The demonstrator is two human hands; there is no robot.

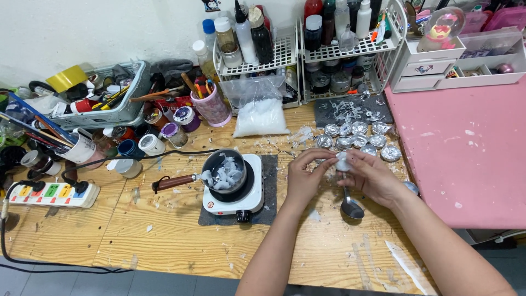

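My left hand (pixel 304 178) and my right hand (pixel 371 175) meet over the wooden table, both pinching a small white lump of wax (pixel 342 161). A metal spoon (pixel 350 207) hangs down from my right hand, bowl toward me. Just beyond the hands lie several small silver foil cups (pixel 359 136). To the left, a small dark pot (pixel 224 171) with white wax pieces and a wooden handle sits on a white electric hot plate (pixel 234 201).
A clear bag of white wax flakes (pixel 260 112) leans behind the hot plate. White wire racks of bottles (pixel 307 38) line the wall. A pink mat (pixel 466 148) covers the right side. A power strip (pixel 52 193), jars, cups and a tool basket (pixel 101 96) crowd the left.
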